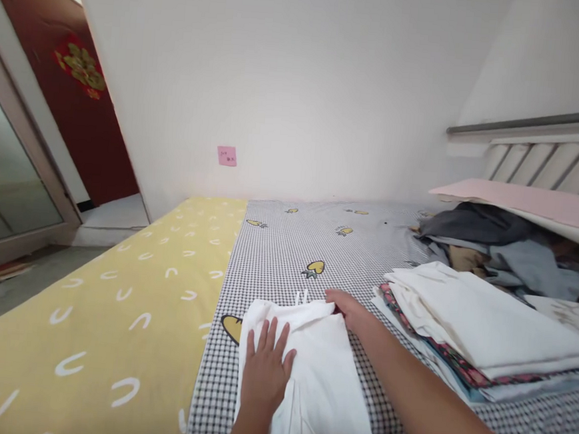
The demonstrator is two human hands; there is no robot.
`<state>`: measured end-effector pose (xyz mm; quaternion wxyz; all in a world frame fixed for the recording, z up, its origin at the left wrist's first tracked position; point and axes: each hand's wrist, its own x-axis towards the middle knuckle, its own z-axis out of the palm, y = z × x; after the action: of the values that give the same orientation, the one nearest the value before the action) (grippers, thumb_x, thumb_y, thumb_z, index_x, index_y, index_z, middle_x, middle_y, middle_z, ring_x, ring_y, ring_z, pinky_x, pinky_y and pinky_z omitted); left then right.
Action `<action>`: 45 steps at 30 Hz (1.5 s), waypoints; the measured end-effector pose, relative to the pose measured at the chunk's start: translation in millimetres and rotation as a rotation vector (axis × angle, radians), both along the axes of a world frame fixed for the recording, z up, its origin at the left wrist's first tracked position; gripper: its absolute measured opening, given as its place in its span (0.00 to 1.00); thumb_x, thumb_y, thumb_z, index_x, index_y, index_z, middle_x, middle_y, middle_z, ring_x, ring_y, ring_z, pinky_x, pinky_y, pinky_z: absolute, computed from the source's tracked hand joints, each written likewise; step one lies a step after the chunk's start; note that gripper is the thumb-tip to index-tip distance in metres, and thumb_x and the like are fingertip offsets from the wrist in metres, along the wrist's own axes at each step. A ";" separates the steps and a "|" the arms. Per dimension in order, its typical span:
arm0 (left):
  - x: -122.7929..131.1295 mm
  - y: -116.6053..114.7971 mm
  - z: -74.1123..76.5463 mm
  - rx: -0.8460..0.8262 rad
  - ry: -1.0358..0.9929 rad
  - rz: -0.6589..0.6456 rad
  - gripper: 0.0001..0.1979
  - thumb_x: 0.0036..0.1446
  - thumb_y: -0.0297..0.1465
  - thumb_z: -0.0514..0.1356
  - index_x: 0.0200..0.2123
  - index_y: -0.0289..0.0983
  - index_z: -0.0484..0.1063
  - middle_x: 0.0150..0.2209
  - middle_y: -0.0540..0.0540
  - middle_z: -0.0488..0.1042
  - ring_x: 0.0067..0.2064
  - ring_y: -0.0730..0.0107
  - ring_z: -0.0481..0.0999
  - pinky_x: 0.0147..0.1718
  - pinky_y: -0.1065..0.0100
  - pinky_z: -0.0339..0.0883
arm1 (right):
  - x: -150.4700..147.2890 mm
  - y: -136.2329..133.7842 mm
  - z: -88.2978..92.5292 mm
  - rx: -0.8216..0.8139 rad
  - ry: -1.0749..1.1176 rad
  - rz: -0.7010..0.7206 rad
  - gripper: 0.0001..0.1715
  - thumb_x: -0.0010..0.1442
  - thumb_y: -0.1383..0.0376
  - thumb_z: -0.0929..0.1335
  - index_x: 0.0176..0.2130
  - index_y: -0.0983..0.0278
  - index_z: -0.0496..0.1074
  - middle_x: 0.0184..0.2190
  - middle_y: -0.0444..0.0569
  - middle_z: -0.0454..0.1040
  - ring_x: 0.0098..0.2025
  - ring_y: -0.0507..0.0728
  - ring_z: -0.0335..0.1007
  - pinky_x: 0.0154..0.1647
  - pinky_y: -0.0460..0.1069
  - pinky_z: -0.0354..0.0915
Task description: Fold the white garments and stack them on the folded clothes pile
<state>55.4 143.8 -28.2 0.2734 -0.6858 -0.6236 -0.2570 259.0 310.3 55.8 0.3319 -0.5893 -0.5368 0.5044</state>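
A white garment lies on the checkered part of the bedspread, its waist-like edge with two small white loops facing the wall. My left hand rests flat on the garment's left side, fingers spread. At the garment's far right corner is my right hand, its fingers closed around the edge of the cloth; the fingertips are partly hidden.
To the right sits a stack of folded clothes, white on top. Behind it, dark and grey clothes lie in a heap under a pink board. A yellow patterned sheet covers the left side. The wall stands behind.
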 end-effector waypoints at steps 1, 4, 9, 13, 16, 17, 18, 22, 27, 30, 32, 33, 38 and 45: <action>-0.3 0.1 0.2 -0.005 0.005 -0.004 0.27 0.70 0.41 0.51 0.70 0.50 0.57 0.69 0.47 0.65 0.69 0.55 0.65 0.69 0.46 0.50 | 1.8 -2.9 0.8 -0.047 0.030 -0.008 0.08 0.67 0.62 0.67 0.39 0.65 0.72 0.25 0.42 0.72 0.23 0.51 0.67 0.27 0.47 0.67; -1.1 0.6 -0.1 -0.008 0.015 -0.012 0.28 0.70 0.40 0.52 0.71 0.49 0.55 0.69 0.46 0.65 0.69 0.54 0.65 0.69 0.45 0.51 | 6.8 -9.8 2.2 -0.155 0.150 -0.044 0.02 0.61 0.67 0.68 0.38 0.63 0.71 0.20 0.41 0.68 0.19 0.52 0.64 0.21 0.46 0.63; -1.6 1.5 -1.2 0.007 0.032 -0.002 0.27 0.70 0.41 0.52 0.70 0.48 0.57 0.69 0.46 0.66 0.68 0.54 0.65 0.68 0.45 0.52 | 30.3 -13.8 0.8 -0.150 0.227 -0.134 0.09 0.58 0.71 0.65 0.40 0.61 0.68 0.16 0.35 0.59 0.15 0.48 0.54 0.18 0.41 0.54; -1.8 2.0 -0.4 0.027 0.059 0.006 0.26 0.70 0.41 0.51 0.69 0.47 0.59 0.68 0.46 0.67 0.68 0.54 0.66 0.67 0.45 0.52 | 57.0 -14.5 -3.1 -0.052 0.136 -0.201 0.17 0.53 0.75 0.63 0.42 0.61 0.70 0.18 0.37 0.60 0.19 0.50 0.58 0.20 0.42 0.54; -2.0 2.9 -1.0 0.044 0.057 -0.001 0.26 0.70 0.40 0.50 0.69 0.46 0.59 0.67 0.45 0.68 0.67 0.54 0.67 0.67 0.44 0.52 | 66.4 -15.1 -4.1 0.102 0.029 -0.221 0.23 0.49 0.75 0.65 0.45 0.61 0.74 0.25 0.42 0.68 0.24 0.52 0.64 0.26 0.45 0.61; -2.2 3.2 -1.5 0.046 0.051 -0.005 0.26 0.71 0.40 0.50 0.70 0.46 0.58 0.68 0.44 0.67 0.67 0.53 0.67 0.67 0.44 0.52 | 66.4 -15.5 -3.7 0.163 0.012 -0.217 0.26 0.47 0.75 0.66 0.46 0.60 0.76 0.30 0.44 0.71 0.27 0.52 0.66 0.30 0.47 0.64; -2.5 3.6 -2.2 0.044 0.045 -0.009 0.27 0.70 0.40 0.50 0.70 0.46 0.57 0.68 0.44 0.67 0.67 0.53 0.66 0.67 0.43 0.52 | 65.0 -16.2 -3.1 0.233 -0.011 -0.197 0.31 0.46 0.75 0.67 0.49 0.59 0.76 0.37 0.45 0.73 0.31 0.52 0.68 0.35 0.48 0.66; -4.0 4.4 -3.5 0.035 0.032 -0.021 0.28 0.70 0.39 0.51 0.71 0.47 0.55 0.69 0.45 0.66 0.68 0.53 0.66 0.68 0.44 0.50 | 50.6 -22.1 0.1 0.537 -0.394 0.002 0.41 0.50 0.72 0.71 0.61 0.52 0.71 0.58 0.49 0.68 0.44 0.55 0.71 0.46 0.49 0.66; -4.1 3.4 -1.0 0.039 0.069 0.001 0.26 0.70 0.40 0.51 0.69 0.46 0.59 0.68 0.46 0.66 0.68 0.55 0.66 0.69 0.46 0.48 | 35.8 -33.9 3.2 0.647 -0.829 0.094 0.17 0.63 0.70 0.65 0.48 0.55 0.78 0.51 0.46 0.75 0.48 0.55 0.72 0.42 0.47 0.62; -3.1 2.6 0.8 0.030 0.083 0.019 0.26 0.70 0.40 0.50 0.69 0.46 0.60 0.68 0.46 0.67 0.67 0.55 0.67 0.70 0.46 0.47 | 33.1 -41.0 4.3 0.677 -0.825 0.087 0.15 0.66 0.68 0.63 0.44 0.57 0.78 0.45 0.47 0.78 0.46 0.56 0.72 0.43 0.48 0.60; -2.5 2.4 1.3 0.017 0.082 0.024 0.26 0.70 0.40 0.50 0.69 0.46 0.61 0.68 0.46 0.67 0.67 0.55 0.66 0.70 0.46 0.48 | 32.6 -45.0 3.8 0.677 -0.791 0.067 0.11 0.66 0.67 0.65 0.42 0.57 0.77 0.42 0.48 0.79 0.44 0.57 0.72 0.43 0.48 0.59; -2.4 2.4 1.3 0.012 0.077 0.025 0.26 0.70 0.40 0.50 0.68 0.46 0.61 0.68 0.46 0.67 0.67 0.55 0.66 0.69 0.46 0.49 | 32.7 -46.8 3.1 0.669 -0.777 0.044 0.10 0.66 0.66 0.65 0.40 0.57 0.77 0.40 0.49 0.79 0.42 0.57 0.72 0.42 0.49 0.59; -2.5 3.7 -1.3 0.001 0.025 0.005 0.26 0.70 0.39 0.50 0.69 0.46 0.60 0.68 0.45 0.67 0.68 0.54 0.66 0.69 0.44 0.51 | 40.5 -58.8 -6.4 0.622 -0.740 -0.053 0.14 0.65 0.66 0.67 0.26 0.59 0.68 0.27 0.51 0.75 0.37 0.59 0.72 0.36 0.49 0.56; -1.9 3.6 -1.9 -0.002 0.006 -0.004 0.26 0.71 0.40 0.49 0.70 0.47 0.58 0.69 0.45 0.66 0.68 0.54 0.65 0.68 0.44 0.52 | 65.0 -81.3 -23.6 0.575 -0.721 0.052 0.18 0.60 0.66 0.71 0.21 0.60 0.65 0.23 0.49 0.72 0.33 0.59 0.70 0.35 0.49 0.55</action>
<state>53.4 147.5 -30.1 0.2740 -0.6881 -0.6216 -0.2551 324.0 229.0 32.1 0.2613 -0.5975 -0.7507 0.1058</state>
